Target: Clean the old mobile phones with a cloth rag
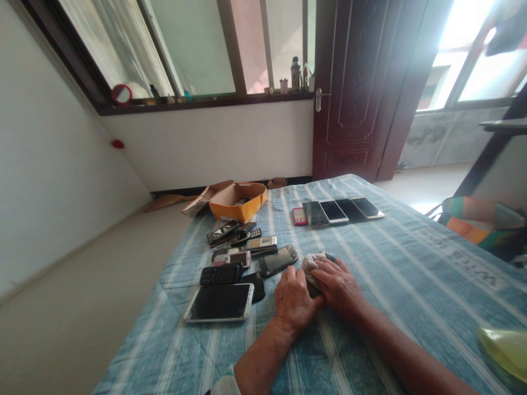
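Note:
My left hand is closed round the near end of a dark mobile phone that lies on the striped bedcover. My right hand presses a crumpled white cloth onto that phone. Cloth and fingers hide most of the phone. Just left of my hands lies a black touchscreen phone. Further left are a large white-framed phone, a black keypad phone, a white-and-pink phone and several other old phones in a loose heap.
An open orange cardboard box stands behind the heap on the bedcover. Back right, several smartphones lie in a row beside a small pink phone. A yellow-green item sits at the right edge. Beyond are a door and a windowsill.

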Motion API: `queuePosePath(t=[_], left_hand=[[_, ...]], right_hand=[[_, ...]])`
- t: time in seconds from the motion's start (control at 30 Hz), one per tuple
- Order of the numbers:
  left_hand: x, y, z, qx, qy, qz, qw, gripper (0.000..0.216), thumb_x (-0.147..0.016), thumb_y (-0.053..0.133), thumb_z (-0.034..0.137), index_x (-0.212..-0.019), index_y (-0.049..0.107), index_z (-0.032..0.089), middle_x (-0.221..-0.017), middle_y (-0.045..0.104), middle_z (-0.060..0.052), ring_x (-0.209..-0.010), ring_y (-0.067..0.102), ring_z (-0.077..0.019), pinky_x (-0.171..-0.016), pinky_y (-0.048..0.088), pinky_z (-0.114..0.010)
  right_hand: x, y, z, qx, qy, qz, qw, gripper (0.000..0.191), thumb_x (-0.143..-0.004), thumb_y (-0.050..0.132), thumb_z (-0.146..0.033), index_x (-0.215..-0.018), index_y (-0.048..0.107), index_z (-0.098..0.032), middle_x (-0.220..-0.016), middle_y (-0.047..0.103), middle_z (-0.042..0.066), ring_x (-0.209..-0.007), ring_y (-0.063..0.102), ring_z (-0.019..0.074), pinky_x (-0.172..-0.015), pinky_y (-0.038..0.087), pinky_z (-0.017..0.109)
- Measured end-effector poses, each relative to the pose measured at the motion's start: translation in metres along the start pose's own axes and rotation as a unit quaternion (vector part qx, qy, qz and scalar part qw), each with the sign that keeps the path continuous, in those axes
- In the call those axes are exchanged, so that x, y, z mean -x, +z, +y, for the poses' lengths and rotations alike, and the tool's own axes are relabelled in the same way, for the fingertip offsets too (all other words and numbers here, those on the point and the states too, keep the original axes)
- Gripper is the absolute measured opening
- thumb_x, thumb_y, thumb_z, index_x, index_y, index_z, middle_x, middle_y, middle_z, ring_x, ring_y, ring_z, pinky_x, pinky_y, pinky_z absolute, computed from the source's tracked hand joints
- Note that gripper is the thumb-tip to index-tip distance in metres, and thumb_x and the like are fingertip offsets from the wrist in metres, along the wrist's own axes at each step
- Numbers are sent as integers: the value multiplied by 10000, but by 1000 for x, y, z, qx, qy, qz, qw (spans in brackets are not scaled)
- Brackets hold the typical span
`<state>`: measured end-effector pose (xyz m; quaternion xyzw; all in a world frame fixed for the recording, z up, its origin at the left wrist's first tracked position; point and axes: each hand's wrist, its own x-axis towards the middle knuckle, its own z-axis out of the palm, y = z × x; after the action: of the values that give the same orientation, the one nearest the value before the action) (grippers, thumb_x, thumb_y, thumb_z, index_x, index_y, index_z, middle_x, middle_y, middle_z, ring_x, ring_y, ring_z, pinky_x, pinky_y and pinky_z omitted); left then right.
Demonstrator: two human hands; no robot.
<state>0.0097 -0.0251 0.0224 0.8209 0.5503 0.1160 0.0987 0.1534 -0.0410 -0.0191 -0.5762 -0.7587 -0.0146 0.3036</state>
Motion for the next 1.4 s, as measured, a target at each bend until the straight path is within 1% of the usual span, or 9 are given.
queuePosePath(t=[0.2,0.33,0.4,0.57,0.77,0.93,1.1,1.27,1.4], left_hand=[[-3,1,0,7,-18,-4,1000,347,-701,679,395,-937,611,151,-981,572,-91,-996,579,-269,-844,459,-322],[-4,7,-3,24,3,36,999,291,-696,684,304,-921,565,164,-978,565,-83,-987,569,-268,-857,458,-343],[-3,10,-4,55,24,54,997,314,-700,684,269,-954,539,155,-1007,557,-94,-993,570,-272,-858,468,-355],[0,15,-5,142,53,56,987,385,-752,626,203,-1100,471,145,-1082,556,-110,-984,604,-271,-822,504,-365],[4,25,-9,160,90,70,981,550,-761,581,151,-1268,367,149,-1192,558,-139,-1081,591,-287,-899,500,-398],[4,31,-10,169,101,96,976,582,-745,547,107,-1292,356,164,-1186,568,-132,-1086,596,-283,-897,515,-414],[7,35,-12,187,119,107,969,629,-748,495,83,-1353,332,140,-1225,572,-154,-1120,599,-285,-919,522,-420],[12,38,-14,237,155,126,951,723,-723,468,69,-1421,282,87,-1408,475,-201,-1311,474,-289,-1071,433,-438],[15,40,-13,280,147,132,939,713,-734,437,69,-1432,292,71,-1444,455,-195,-1359,419,-265,-1122,378,-439]], right_hand=[[1,3,-2,-3,-20,34,999,267,-945,450,-164,-1067,664,-266,-1220,655,44,-1207,537,238,-1054,307,469],[1,5,-2,9,-38,71,997,268,-951,449,-186,-1108,653,-261,-1236,649,54,-1211,536,248,-1058,315,467],[1,5,-3,21,-46,91,995,271,-958,442,-198,-1133,642,-248,-1253,640,64,-1227,524,259,-1062,312,471],[-1,1,-4,52,-74,121,989,292,-980,407,-219,-1188,611,-207,-1296,609,100,-1280,473,286,-1056,316,488],[-3,-5,-3,49,-89,126,987,255,-970,449,-236,-1173,599,-199,-1262,620,104,-1270,476,287,-1056,320,495],[-7,-15,-1,32,-111,120,986,211,-938,518,-242,-1126,606,-206,-1165,635,100,-1197,513,279,-1025,363,481],[-12,-26,-2,19,-128,107,986,147,-911,574,-253,-1035,635,-202,-1042,631,89,-1084,542,262,-958,416,453],[-13,-39,-7,14,-117,73,990,72,-899,603,-240,-948,644,-206,-918,622,54,-966,559,229,-962,396,446],[-11,-41,-9,16,-127,70,989,89,-923,568,-237,-969,639,-210,-956,635,53,-1009,554,224,-990,367,445]])
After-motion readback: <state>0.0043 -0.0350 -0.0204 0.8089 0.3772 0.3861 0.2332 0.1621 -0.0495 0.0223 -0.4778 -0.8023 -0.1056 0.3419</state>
